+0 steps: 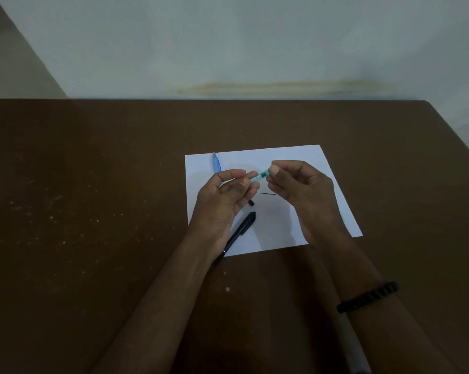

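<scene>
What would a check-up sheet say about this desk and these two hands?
Surface: dark brown flat table with pale flecks; a white rectangular paper sheet lies on it.
Job's things: small clear green plastic tube, held above the paper.
Clutter: blue plastic pen, short black cap-like piece and thin black stick on the paper; black plastic pen lies across its near edge.
Grippers (hands): left hand grips one end of the tube; right hand pinches the other end.
Cables: nothing seen.
Surroundings: pale painted wall with a yellowish stain; black beaded bracelet on the right wrist.
</scene>
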